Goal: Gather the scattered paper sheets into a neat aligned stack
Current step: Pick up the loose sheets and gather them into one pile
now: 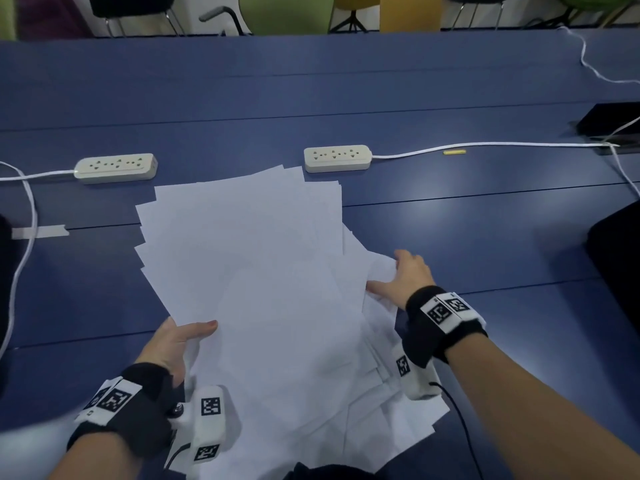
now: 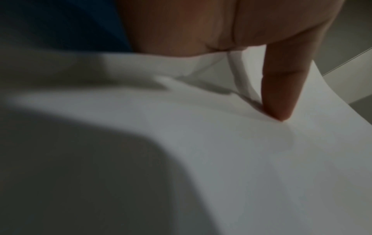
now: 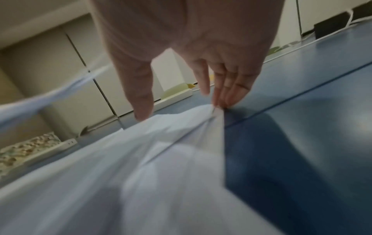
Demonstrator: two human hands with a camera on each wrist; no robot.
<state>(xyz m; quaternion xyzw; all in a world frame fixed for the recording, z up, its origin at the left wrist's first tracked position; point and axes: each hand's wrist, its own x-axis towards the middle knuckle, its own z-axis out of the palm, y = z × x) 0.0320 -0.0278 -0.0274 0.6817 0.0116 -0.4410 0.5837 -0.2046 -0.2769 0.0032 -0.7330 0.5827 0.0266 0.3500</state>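
Note:
Several white paper sheets [image 1: 249,271] lie in a loose, fanned pile on the blue table [image 1: 450,220], with corners sticking out on the left and at the near right. My left hand [image 1: 194,336] grips the pile's near left edge. Its thumb [image 2: 279,101] presses on the top sheet, and its fingers are hidden beneath the paper. My right hand [image 1: 391,275] is at the pile's right side. Its straight fingers [image 3: 227,92] touch a sheet corner [image 3: 213,111] on the tabletop, and its thumb [image 3: 141,101] hovers over the paper. The right wrist view is blurred.
Two white power strips [image 1: 116,168] [image 1: 337,158] lie just beyond the pile, their white cables trailing left and right. A strip of tape [image 1: 40,232] is on the left and a small yellow piece [image 1: 454,152] on the right. Black objects [image 1: 613,123] sit at the right edge.

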